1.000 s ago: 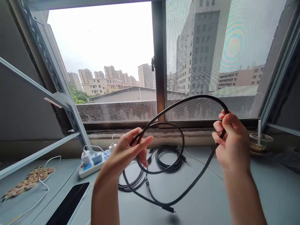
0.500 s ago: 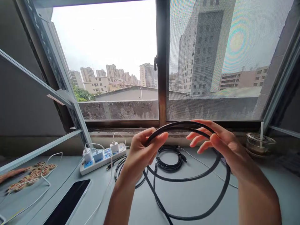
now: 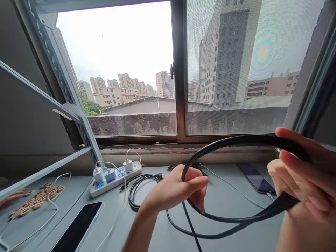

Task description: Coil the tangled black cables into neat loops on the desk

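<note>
A long black flat cable arches in loops between my two hands above a grey desk. My left hand pinches the gathered loops at the centre, fingers closed round them. Close to the camera at the right edge, my right hand grips the far side of the loop, and the cable runs through its fingers. The cable's loose end hangs down to the desk under my left hand. A second black cable lies coiled on the desk just left of my left hand.
A white power strip with chargers sits at the back left, white leads trailing from it. One dark phone lies at the front left, another at the back right. A patterned item lies far left. The window sill runs behind.
My right hand has swung right and nearer to the camera, pulling the loop wider. My left hand has dropped lower and shifted right. The view turned a little, uncovering the phone at the right.
</note>
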The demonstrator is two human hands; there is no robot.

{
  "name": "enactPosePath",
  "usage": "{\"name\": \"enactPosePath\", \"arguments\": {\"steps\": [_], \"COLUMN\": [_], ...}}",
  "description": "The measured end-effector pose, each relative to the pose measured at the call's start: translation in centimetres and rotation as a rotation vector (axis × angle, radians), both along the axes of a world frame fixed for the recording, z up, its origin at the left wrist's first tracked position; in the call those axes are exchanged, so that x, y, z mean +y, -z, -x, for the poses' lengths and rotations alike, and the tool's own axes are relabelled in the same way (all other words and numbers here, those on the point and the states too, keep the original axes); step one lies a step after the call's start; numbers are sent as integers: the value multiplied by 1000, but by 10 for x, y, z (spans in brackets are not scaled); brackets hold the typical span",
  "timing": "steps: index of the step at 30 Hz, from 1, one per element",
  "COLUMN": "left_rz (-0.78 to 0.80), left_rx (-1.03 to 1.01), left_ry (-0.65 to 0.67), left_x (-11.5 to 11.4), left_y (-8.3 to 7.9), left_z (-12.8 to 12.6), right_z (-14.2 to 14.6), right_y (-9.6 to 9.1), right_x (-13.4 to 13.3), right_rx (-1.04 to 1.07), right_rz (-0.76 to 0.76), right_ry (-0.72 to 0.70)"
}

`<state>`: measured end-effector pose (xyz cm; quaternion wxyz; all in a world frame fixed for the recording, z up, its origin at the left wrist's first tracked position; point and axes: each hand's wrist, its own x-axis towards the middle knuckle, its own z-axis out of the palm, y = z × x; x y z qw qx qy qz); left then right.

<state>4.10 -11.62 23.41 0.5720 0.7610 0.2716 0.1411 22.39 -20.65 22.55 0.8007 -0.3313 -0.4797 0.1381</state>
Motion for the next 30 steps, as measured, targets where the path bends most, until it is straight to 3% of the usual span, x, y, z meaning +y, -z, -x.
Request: {"name": "enactPosePath", "arguments": {"steps": [4, 8, 12, 14, 17, 21, 23, 25, 28, 30], "left_rz": [73, -22, -317, -352, -219, 18, 125, 168, 93, 152], "left_rx": [-35, 0, 284, 450, 563, 443, 359, 302, 261, 137], "left_ry": [181, 254, 116, 103, 286, 387, 314, 149, -138, -320], "left_x": [0, 2, 1, 0, -2, -6, -14, -27, -49, -62], "left_y": [1, -7, -14, -13, -4, 11, 21, 35, 69, 93], "left_z": [-4, 2, 13, 13, 6, -3, 0, 7, 19, 21], "right_z": [2, -3, -10, -12, -12, -8, -6, -3, 5, 10], "right_y": [-3, -2, 0, 0, 0, 1, 1, 1, 1, 1], "right_x": [4, 13, 18, 21, 23, 21, 19, 16, 11, 7], "right_rx": [126, 193, 231, 231, 200, 183, 187, 163, 109, 96], "right_rz": [-44, -92, -76, -70, -86, -60, -47, -57, -90, -90], "right_ry": [4, -66, -159, -178, -193, -205, -215, -230, -272, -320]}}
